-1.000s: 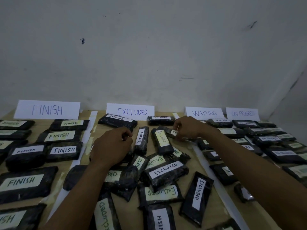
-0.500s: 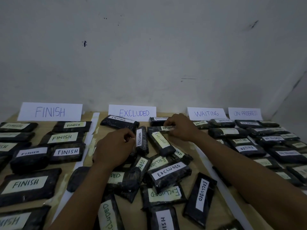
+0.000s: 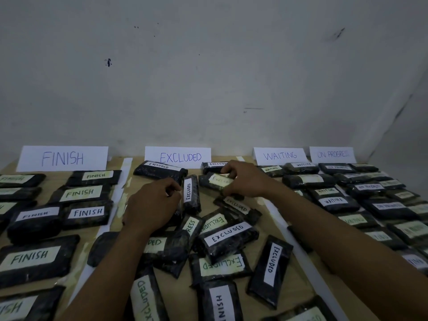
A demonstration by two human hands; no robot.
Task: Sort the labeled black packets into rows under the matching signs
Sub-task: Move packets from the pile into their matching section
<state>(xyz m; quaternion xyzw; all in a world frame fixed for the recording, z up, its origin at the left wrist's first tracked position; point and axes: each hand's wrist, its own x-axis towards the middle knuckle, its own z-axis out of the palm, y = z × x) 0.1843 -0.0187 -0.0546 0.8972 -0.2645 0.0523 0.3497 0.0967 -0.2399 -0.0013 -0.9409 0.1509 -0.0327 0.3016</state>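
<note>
Under four signs (image 3: 177,157): right fingers (image 3: 228,169) pinch one EXCLUDED packet (image 3: 213,181); left fingers (image 3: 170,188) grip unclear.

Each black packet (image 3: 259,281) is wrapped in crinkled, glossy plastic and bears a matt paper label (image 3: 34,256). The signs (image 3: 62,158) are plain white paper, the table top (image 3: 178,295) is pale matt wood, and the wall (image 3: 208,77) is dull, scuffed paint.

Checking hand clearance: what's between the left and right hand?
In the head view, a black EXCLUDED packet lies lengthwise between the left hand and the right hand, which grips a second EXCLUDED packet.
</note>
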